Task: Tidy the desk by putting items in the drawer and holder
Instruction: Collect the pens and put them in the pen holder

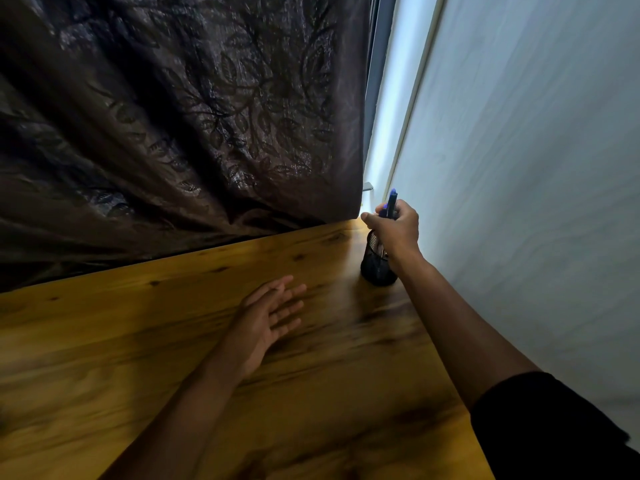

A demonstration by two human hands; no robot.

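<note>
**Desk corner: pens held over mesh holder**

Item 1. Right hand [394, 226], at about 1 o'clock from the picture's middle. Fingers curled in a closed grip round blue pens [391, 204]; the pens stand roughly upright, their upper ends showing above the fist. How many pens there are cannot be told. The hand sits directly above the holder's mouth and hides most of its rim.

Item 2. Holder [375, 265], black wire mesh, cylindrical, upright on the desk in the far right corner, just beside the wall. Whether the pens' lower ends are inside it cannot be told.

Item 3. Left hand [268, 317], near the centre. Fingers straight and slightly spread, palm turned partly up, holding nothing; it lies low over the desk, at 8 o'clock from the holder and well apart from it.

Item 4. Desk [138, 358], wood, yellow-brown with dark grain.

Item 5. Curtain [173, 116], dark, leaf-patterned, hanging at 10 to 12 o'clock behind the desk's far edge.

Item 6. Wall [536, 168], pale, along the right side.
</note>
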